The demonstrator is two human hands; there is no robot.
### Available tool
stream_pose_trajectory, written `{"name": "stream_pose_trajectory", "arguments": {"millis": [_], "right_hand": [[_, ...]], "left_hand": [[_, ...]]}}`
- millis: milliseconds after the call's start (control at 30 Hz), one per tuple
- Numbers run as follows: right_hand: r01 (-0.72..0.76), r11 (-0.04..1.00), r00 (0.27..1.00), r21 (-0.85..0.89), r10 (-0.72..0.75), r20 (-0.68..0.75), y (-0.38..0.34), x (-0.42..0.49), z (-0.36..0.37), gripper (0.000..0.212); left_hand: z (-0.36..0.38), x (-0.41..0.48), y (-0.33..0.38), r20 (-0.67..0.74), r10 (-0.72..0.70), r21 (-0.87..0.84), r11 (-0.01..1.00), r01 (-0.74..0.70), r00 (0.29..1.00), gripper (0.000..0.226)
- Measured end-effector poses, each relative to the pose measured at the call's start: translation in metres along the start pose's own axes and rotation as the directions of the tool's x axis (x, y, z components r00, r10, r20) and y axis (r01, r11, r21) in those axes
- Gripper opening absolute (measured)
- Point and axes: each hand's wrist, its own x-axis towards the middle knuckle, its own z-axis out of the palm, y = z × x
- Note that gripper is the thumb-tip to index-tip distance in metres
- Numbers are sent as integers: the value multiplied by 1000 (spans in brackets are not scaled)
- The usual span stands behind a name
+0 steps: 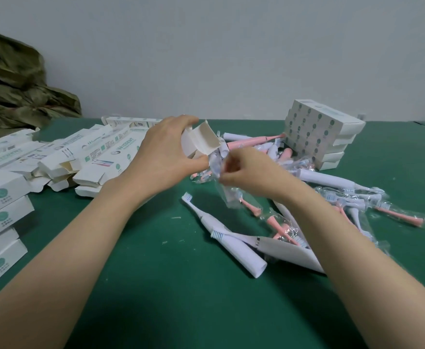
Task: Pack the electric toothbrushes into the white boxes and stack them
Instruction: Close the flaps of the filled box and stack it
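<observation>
Keep the white box (pixel 201 139) steady in the gripping left hand (pixel 166 152), and feed the clear packet (pixel 231 197), pinched by the right hand (pixel 244 170), straight into its open end.

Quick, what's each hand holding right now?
Left hand grips an open white box.
Right hand pinches a clear plastic bag.
</observation>
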Motion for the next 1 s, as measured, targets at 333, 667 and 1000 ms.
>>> {"name": "stream_pose_trajectory", "arguments": {"millis": [333, 667, 1000], "right_hand": [[386, 641, 836, 663, 62, -546, -30, -12, -5, 15], [283, 790, 827, 543, 86, -556, -23, -2, 13, 9], [312, 882, 790, 353, -34, -613, -21, -3, 24, 32]], "left_hand": [[3, -2, 6, 11, -17, -71, 997, 17, 1000, 72], [11, -6, 17, 41, 32, -88, 996, -28, 999, 72], [9, -4, 15, 10, 6, -92, 996, -5, 1000, 76]]}}
